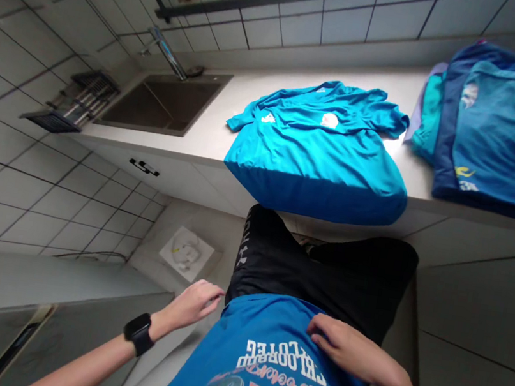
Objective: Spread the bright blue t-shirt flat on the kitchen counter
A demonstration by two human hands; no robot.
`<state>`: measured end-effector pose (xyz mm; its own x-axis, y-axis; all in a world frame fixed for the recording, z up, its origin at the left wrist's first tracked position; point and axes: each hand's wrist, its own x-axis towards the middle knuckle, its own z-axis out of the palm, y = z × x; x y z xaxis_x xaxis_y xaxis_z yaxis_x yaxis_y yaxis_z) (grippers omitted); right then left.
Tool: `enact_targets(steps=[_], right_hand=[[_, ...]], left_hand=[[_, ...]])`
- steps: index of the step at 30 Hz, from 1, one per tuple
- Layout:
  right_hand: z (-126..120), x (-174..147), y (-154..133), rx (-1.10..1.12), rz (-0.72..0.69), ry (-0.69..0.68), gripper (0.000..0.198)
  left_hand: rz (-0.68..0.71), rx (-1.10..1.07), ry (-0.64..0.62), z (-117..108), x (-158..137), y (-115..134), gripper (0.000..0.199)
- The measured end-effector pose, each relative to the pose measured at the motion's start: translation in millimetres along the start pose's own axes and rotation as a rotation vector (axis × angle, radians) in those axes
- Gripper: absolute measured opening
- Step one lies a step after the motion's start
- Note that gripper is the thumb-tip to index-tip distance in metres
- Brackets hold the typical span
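Observation:
My left hand (pixel 192 304) hangs by my hip, low in the head view, fingers loosely curled and holding nothing. A black watch sits on its wrist. My right hand (pixel 345 348) rests flat on the front of the blue printed T-shirt I wear, holding nothing. Ahead, a bright blue T-shirt (pixel 320 147) lies spread on the white countertop (pixel 208 137), its hem hanging over the front edge. Both hands are well short of it.
A stack of blue folded garments (pixel 500 126) lies on the counter at the right. A sink (pixel 164 102) with a tap (pixel 165 50) is sunk in the counter at the left. A rack hangs on the tiled left wall (pixel 70 104). A grey appliance stands at lower left.

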<state>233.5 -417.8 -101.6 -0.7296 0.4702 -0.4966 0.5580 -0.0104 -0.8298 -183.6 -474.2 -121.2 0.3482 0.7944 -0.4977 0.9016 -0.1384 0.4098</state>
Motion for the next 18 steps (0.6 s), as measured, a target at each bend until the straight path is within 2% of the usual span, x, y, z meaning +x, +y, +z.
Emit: enact_targets(steps=[5, 9, 11, 14, 18], right_hand=[[29.6, 14.2, 22.6, -0.081, 0.134, 0.18, 0.037], [40.5, 23.9, 35.1, -0.105, 0.197, 0.222, 0.034], [36.6, 32.1, 40.7, -0.091, 0.168, 0.276, 0.029], [19.7, 48.6, 48.8, -0.069, 0.171, 0.481, 0.028], [-14.0, 70.9, 54.0, -0.051, 0.213, 0.621, 0.022]], left_hand=[[-0.02, -0.154, -0.051, 22.8, 23.7, 43.5, 0.026], [-0.024, -0.207, -0.045, 30.3, 33.0, 49.0, 0.024], [-0.017, -0.25, -0.048, 28.9, 38.4, 46.0, 0.023], [-0.043, -0.3, -0.027, 25.9, 48.3, 46.4, 0.019], [-0.107, -0.346, -0.14, 25.8, 62.6, 55.7, 0.034]])
